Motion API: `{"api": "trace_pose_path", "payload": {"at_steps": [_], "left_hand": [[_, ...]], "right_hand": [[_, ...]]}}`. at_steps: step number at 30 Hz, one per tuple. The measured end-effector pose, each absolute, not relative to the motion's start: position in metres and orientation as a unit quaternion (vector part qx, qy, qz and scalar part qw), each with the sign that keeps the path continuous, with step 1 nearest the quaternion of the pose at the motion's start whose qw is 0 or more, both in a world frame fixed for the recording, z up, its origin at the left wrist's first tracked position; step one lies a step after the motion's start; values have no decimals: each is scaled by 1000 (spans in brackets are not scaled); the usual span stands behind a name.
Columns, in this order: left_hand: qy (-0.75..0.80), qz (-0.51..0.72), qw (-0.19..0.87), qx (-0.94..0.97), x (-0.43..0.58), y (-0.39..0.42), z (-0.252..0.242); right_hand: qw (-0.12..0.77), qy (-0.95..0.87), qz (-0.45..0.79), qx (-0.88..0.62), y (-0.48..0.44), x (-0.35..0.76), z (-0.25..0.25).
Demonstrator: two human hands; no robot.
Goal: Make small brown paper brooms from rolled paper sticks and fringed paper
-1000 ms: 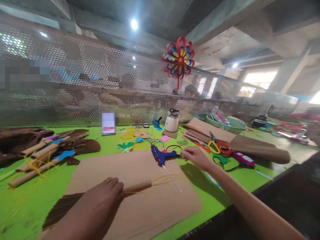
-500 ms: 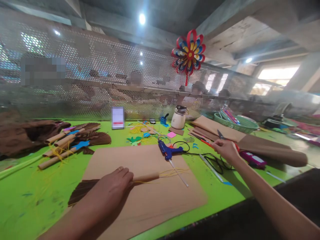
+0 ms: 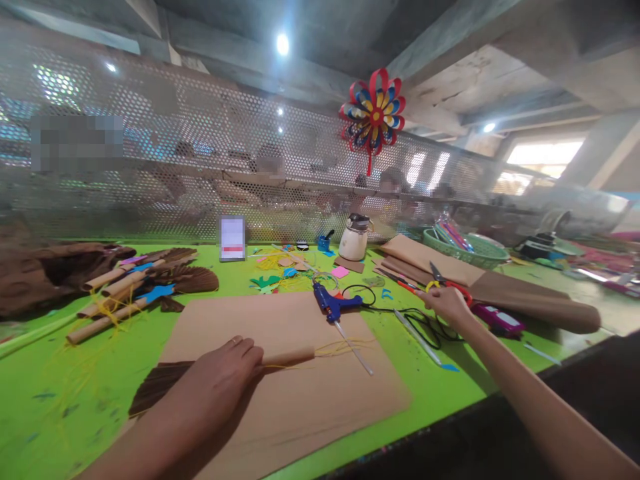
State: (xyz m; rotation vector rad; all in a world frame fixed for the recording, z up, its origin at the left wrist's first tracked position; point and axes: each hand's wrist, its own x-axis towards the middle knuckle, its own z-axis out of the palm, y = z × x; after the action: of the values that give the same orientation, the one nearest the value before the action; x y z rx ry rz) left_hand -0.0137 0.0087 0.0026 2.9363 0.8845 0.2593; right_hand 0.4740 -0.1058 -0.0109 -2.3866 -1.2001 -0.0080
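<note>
My left hand (image 3: 225, 373) lies closed over a kraft-paper tube (image 3: 293, 357) on a brown sheet of card (image 3: 310, 407). Yellow strings (image 3: 337, 347) trail from the tube's right end, and pleated dark brown paper (image 3: 153, 387) fans out at its left. My right hand (image 3: 447, 305) reaches to the right, its fingers bent around scissors (image 3: 463, 293) with orange and yellow showing at the handles; the exact hold is partly hidden. A thin red-handled tool (image 3: 406, 286) lies just left of these fingers. Between the hands rests a blue glue gun (image 3: 333, 301) with a glue stick in it.
Several similar tubes (image 3: 120, 290) lie at left. Behind are a phone (image 3: 233, 238), paper scraps (image 3: 270, 281), a white flask (image 3: 353, 240) and a green basket (image 3: 483, 253). Rolled brown paper (image 3: 535, 300), a cutter (image 3: 417, 339) and a purple object (image 3: 500, 321) lie at right.
My right hand has shifted slightly down at the scissors, and yellow now shows beside its fingers. My left hand stays on the tube. The whole view has moved a little.
</note>
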Motion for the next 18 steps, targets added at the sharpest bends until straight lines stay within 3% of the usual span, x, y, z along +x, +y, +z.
{"api": "trace_pose_path", "payload": {"at_steps": [7,13,18], "left_hand": [[282,75,29,956,-12,11,2],[281,75,24,956,-13,10,3],[280,69,23,957,-12,12,2]], "right_hand": [[206,-447,31,-870,-102,464,-15],[229,-323,-50,-917,-119,507,0],[298,-287,-122,-902,-127,534,-3]]}}
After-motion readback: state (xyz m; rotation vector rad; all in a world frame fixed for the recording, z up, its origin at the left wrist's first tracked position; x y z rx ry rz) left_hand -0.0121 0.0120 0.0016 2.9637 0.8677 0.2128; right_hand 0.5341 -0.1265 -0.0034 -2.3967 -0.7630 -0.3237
